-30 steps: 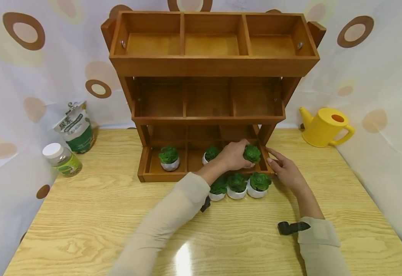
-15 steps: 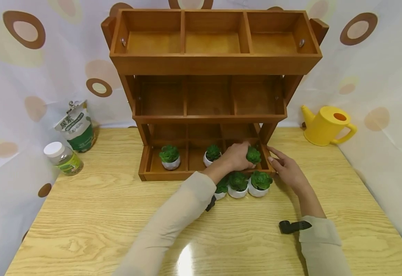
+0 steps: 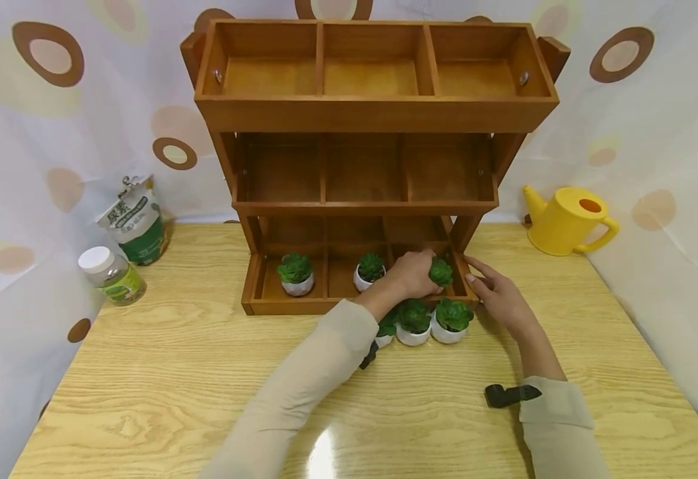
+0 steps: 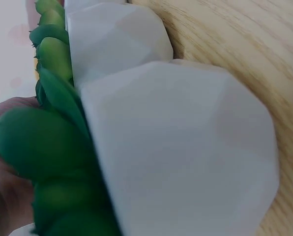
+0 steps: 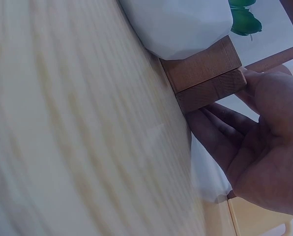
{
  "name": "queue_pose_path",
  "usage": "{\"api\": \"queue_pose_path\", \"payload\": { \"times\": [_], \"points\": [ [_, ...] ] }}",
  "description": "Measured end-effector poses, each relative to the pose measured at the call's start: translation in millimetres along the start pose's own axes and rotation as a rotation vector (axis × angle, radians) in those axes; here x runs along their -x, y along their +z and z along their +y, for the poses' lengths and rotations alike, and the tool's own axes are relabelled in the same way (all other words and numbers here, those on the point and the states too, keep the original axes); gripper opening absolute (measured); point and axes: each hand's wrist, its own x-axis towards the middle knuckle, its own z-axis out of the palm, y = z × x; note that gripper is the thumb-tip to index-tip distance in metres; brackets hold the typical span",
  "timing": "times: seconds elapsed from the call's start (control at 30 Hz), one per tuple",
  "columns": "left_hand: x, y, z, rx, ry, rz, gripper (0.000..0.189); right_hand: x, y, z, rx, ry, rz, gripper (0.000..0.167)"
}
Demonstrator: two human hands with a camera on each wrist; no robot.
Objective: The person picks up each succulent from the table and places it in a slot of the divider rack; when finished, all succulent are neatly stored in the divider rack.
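White pots with green succulents, six total: three in the bottom tier of one wooden rack, three in a row on the table just in front. Left hand grasps the bottom-right succulent, leafy head showing at the hand's right side, pot mostly hidden. Right hand, ungrasping, has extended fingers touching the rack's right end.

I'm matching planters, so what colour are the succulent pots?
White pots, clearest in the left wrist view.
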Motion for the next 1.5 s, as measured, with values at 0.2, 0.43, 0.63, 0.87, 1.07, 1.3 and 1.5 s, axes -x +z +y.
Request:
{"api": "queue_pose_path", "payload": {
  "times": [0.2,0.43,0.63,0.87,1.07,1.3,1.5],
  "points": [
    [3.3,-1.5,-0.1,-0.004,-0.008,-0.002,0.061,1.4,1.6,-0.2,0.003,0.006,0.002,0.059],
    [4.2,-6.9,-0.5,0.021,0.0,0.002,0.072,1.6,0.0,-3.5,-0.006,-0.006,-0.005,0.058],
    [11.8,-15.1,0.4,0.003,0.03,0.006,0.077,3.1,0.8,-8.2,-0.004,-0.001,-0.011,0.058],
    [35.8,-30.9,-8.4,0.065,0.098,0.042,0.081,1.1,1.6,-4.0,0.013,0.02,-0.009,0.062],
    [64.7,-51.5,-16.1,0.159,0.171,0.065,0.084,3.1,1.1,-2.2,0.016,0.017,-0.004,0.062],
    [106.8,-74.0,-35.2,0.249,0.174,0.079,0.078,1.9,2.4,0.1,0.008,0.022,-0.011,0.062],
    [136.4,-79.2,-59.0,0.281,0.142,0.13,0.075,1.8,1.6,-1.8,0.022,0.026,-0.005,0.063]
  ]
}}
